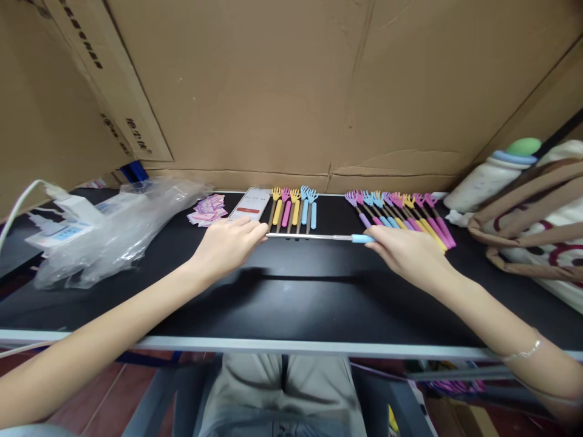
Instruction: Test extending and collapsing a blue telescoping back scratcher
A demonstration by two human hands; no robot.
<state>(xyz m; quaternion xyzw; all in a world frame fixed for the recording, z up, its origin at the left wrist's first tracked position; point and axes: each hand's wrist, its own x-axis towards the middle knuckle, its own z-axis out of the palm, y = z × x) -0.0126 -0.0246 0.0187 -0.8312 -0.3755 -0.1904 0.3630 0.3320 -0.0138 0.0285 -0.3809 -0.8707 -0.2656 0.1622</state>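
Between my two hands a telescopic back scratcher [310, 237] is drawn out long, held level above the black table. My left hand [230, 243] is closed round its left end and hides the head there. At the other end my right hand [405, 252] grips the light blue handle [362, 238]. Just behind the metal rod lies a row of several short back scratchers [294, 206] in yellow, pink and blue. A second group of back scratchers [401, 215], with purple, pink, blue and yellow parts, fans out beyond my right hand.
At the left, clear plastic bags [122, 230] lie over a white power strip [59, 233]. Small pink cards [208, 210] and a phone [249, 204] sit behind my left hand. A bottle [487, 176] and a cloth bag [537, 224] stand right. Cardboard [273, 91] walls the back.
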